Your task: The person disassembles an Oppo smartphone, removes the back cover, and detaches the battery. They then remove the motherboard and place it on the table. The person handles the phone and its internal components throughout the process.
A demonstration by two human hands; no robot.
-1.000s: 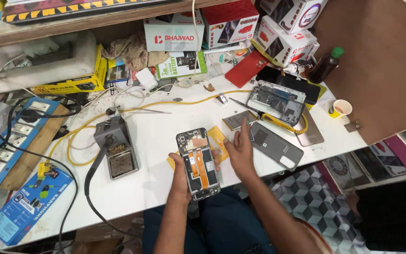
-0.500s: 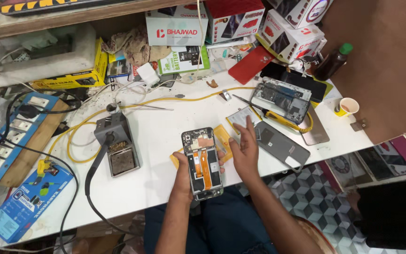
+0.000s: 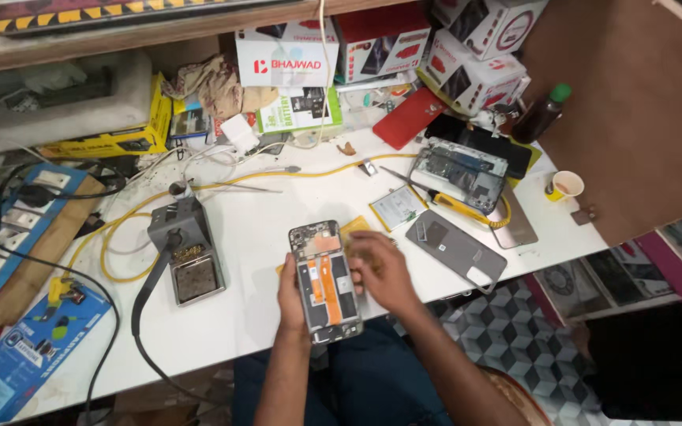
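White repair bench [image 3: 238, 315]; my left hand [image 3: 291, 293] grips the opened phone [image 3: 325, 280], right hand [image 3: 380, 268] fingers curled at its edge, probably prying; next needs steady leverage

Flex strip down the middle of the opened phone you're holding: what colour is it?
Orange, on the opened phone between left hand and right hand; head view.

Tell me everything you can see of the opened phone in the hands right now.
The opened phone lies back-up with its cover off, long axis running away from the person, at the near edge of the white table. A dark frame holds grey inner parts, orange flat cables down the middle and a camera block at the far end. The left hand grips its left edge; the right hand rests over its right side. A yellow piece shows beneath it.
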